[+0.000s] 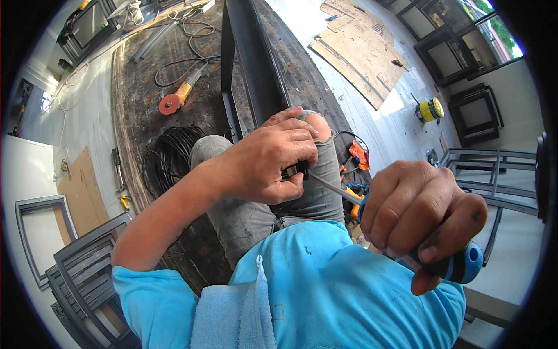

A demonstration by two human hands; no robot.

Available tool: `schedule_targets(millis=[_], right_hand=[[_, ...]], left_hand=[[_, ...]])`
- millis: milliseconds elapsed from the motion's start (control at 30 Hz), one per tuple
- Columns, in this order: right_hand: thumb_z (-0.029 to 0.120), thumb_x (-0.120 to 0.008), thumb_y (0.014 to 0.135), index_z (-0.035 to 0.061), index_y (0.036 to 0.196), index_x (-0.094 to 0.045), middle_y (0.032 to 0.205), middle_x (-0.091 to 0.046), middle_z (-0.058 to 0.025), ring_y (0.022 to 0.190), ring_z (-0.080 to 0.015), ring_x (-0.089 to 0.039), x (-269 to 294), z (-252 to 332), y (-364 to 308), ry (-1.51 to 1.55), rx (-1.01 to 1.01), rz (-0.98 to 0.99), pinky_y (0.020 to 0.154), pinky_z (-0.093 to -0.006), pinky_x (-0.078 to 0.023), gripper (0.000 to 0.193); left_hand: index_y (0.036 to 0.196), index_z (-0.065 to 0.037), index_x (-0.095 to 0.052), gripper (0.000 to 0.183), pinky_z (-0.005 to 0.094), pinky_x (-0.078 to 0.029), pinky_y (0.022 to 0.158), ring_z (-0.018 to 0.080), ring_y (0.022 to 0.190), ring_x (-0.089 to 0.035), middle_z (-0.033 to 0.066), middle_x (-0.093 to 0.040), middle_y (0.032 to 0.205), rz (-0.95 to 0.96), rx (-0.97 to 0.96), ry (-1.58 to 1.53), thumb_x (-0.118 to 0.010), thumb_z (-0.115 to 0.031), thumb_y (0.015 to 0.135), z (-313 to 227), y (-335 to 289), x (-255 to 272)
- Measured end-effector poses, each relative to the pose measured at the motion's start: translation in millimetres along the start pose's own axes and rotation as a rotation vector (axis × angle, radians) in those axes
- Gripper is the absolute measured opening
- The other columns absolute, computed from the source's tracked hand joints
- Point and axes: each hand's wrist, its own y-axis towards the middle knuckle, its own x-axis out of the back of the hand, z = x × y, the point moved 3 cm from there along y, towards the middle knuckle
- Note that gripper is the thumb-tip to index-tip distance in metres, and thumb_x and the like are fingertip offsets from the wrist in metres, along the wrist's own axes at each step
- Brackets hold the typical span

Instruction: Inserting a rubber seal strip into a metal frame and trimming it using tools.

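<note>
My right hand [421, 212] is wrapped round the blue and black handle of a screwdriver [335, 187]. Its metal shaft slants up and left toward a small black part [297, 170], which the fingers and thumb of my left hand [273, 154] pinch above my knee. I cannot make out what kind of part it is, and the screwdriver's tip is hidden there. Just beyond my left hand, a long black metal channel [256, 55] runs away from me over the dark worktop.
An angle grinder [181, 95] with a red disc lies on the worn worktop [136, 110], its cord trailing behind. A coil of black cable [172, 152] sits left of my knee. Cardboard [360, 52] lies on the floor at right. Grey metal frames [87, 270] stand at lower left.
</note>
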Motion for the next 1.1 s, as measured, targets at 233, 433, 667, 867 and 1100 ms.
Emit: schedule_targets(millis=[233, 433, 667, 867, 1100], right_hand=[[0.022, -0.085, 0.086, 0.01, 0.107, -0.048, 0.077, -0.063, -0.0123, 0.055, -0.0196, -0.067, 8.1, -2.8, 9.7, -0.046, -0.077, 0.067, 0.046, -0.0294, -0.057, 0.045], [0.026, -0.085, 0.085, 0.0089, 0.108, -0.047, 0.077, -0.06, -0.0108, 0.055, -0.017, -0.065, -3.2, -23.7, 3.9, -0.077, 0.285, -0.213, 0.045, -0.0295, -0.055, 0.048], [0.024, -0.086, 0.082, 0.0059, 0.105, -0.045, 0.076, -0.059, -0.0112, 0.053, -0.0137, -0.058, 0.7, -22.8, 12.8, -0.085, 0.005, -0.101, 0.047, -0.0277, -0.049, 0.051], [0.024, -0.086, 0.08, 0.0022, 0.101, -0.047, 0.073, -0.058, -0.0111, 0.052, -0.0115, -0.055, -4.8, -28.4, 26.5, -0.046, 0.002, -0.163, 0.048, -0.0251, -0.046, 0.05], [0.016, -0.079, 0.069, -0.0085, 0.101, -0.059, 0.086, -0.061, -0.0113, 0.072, -0.0181, -0.064, -3.5, -36.7, 30.7, -0.085, 0.044, -0.202, 0.062, -0.0323, -0.051, 0.045]], left_hand=[[0.092, -0.006, -0.065, 0.02, 0.0538, -0.024, 0.125, 0.0294, 0.123, -0.06, 0.0102, -0.067, 0.097, -0.033, -0.037, 0.003, -0.064, -0.008, 0.072, -0.3, -2.2, -0.2], [0.094, -0.005, -0.066, 0.022, 0.0526, -0.025, 0.124, 0.0306, 0.123, -0.06, 0.013, -0.067, 0.106, -0.009, -0.024, 0.013, -0.065, -0.009, 0.072, -0.2, -1.5, 0.9], [0.09, -0.006, -0.065, 0.019, 0.0522, -0.025, 0.124, 0.0313, 0.121, -0.06, 0.0145, -0.066, 0.109, -0.029, -0.026, 0.025, -0.067, -0.011, 0.072, -1.1, -1.9, 1.7], [0.098, -0.007, -0.066, 0.026, 0.0528, -0.022, 0.125, 0.0307, 0.121, -0.06, 0.0152, -0.066, 0.109, -0.012, -0.003, -0.092, -0.066, -0.013, 0.074, 0.4, -3.6, -0.9], [0.108, -0.008, -0.067, 0.033, 0.0534, -0.024, 0.124, 0.0351, 0.125, -0.058, 0.0181, -0.066, 0.112, 0.048, 0.001, 0.06, -0.067, -0.017, 0.076, 12.7, -4.3, -4.4]])
